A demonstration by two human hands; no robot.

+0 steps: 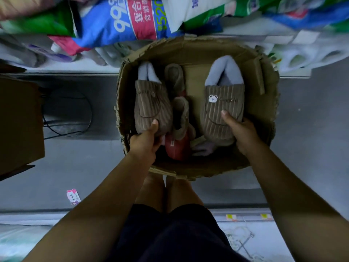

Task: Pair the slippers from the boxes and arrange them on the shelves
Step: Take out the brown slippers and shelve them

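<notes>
Left hand: fingers hidden under the toe of the left slipper; only the thumb shows. Right hand: fingers hidden behind the right slipper. Stitched word beside its bear is too small to read. Red slipper is mostly covered by the fleece slipper. Bags are blurred and cut by the top edge. Second box is cut by the left edge. Floor sticker is illegible.

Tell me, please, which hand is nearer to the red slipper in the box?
Left. The left hand, gripping a brown slipper, sits right beside the red slipper; the right hand, holding the bear-patch slipper, is farther off on its other side.
</notes>
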